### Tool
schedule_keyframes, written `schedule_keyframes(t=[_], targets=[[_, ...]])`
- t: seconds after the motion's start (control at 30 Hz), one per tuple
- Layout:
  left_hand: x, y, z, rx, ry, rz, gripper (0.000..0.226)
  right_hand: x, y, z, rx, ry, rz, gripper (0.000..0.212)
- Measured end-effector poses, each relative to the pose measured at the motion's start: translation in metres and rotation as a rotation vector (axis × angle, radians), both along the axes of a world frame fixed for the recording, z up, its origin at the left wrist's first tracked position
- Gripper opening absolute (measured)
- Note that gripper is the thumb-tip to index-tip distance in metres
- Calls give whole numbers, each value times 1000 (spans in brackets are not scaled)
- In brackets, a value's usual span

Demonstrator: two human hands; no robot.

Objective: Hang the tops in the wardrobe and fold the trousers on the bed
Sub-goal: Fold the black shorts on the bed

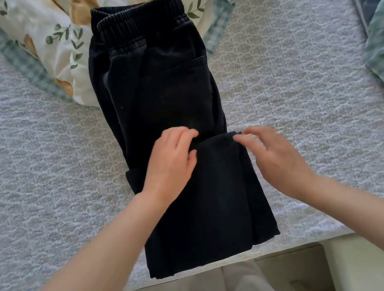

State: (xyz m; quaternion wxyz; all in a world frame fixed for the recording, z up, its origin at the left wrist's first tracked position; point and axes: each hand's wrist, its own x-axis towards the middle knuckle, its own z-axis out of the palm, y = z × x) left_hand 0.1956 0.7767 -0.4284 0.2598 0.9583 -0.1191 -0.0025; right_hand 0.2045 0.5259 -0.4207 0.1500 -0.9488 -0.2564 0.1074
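Trousers lay flat on the bed, long axis running straight away from the person. The waistband was at the far end, lapping onto the duvet. The leg end was doubled back once, so there were 2 layers in the near half. The fold sat at the near bed edge and the hems lay across about mid-length.

Both hands were at the hem line, 1 per side. The left hand was on the left part, with fingers curled over the hem edge and thumb on top, gripping the cloth. The right hand was at the right hem corner, motion-blurred, with fingertips at the corner. Cannot tell if it pinched the cloth or only touched it.

Key relation: the unfolded remainder lay entirely beyond the hands, towards the waistband, along the same axis. So the next fold probably calls for a carry straight forward, away from the body, not sideways. Neither hand was clearly nearer, as both sat level on the hem line and flanked the centre. The left side of the under layer stuck out a little past the top layer, so the stack looked slightly skewed. It may need squaring.

Stage: trousers partly folded, at least 1 more fold likely. No tops or wardrobe in view.
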Motion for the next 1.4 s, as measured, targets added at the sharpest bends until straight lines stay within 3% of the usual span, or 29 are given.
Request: schedule_keyframes(t=[0.1,0.23,0.4,0.63,0.77,0.9,0.97,1.03,1.07,1.17,1.27,1.33,1.4], targets=[[-41,57,-4,189,-173,-230,47,9,-5,-5,-261,-208,628,79],[-77,120,-13,591,21,-550,84,24,-5,-27,-447,-299,892,92],[-72,132,-38,721,83,-612,112,38,4,-48,-450,-369,935,81],[-60,136,-50,614,-9,-564,72,51,6,-55,-322,-284,911,74],[-61,129,-43,604,26,-570,72,50,6,-46,-322,-219,920,80],[-67,122,-28,527,105,-578,70,46,3,-26,-338,-116,925,75],[-80,116,-20,439,182,-589,66,38,-5,-16,-319,23,920,67],[-97,106,-9,255,373,-558,59,23,-13,-2,-215,342,825,58],[-105,99,2,112,572,-498,54,14,-17,8,-136,534,724,55],[-121,83,29,-443,1111,-148,43,-11,-40,30,80,1035,224,39],[-131,67,39,-788,1168,330,29,-24,-54,37,243,1158,-298,32],[-132,50,39,-880,1186,553,43,-27,-51,35,305,1226,-431,45],[-132,33,33,-905,1162,639,47,-27,-48,28,354,1293,-551,58]])
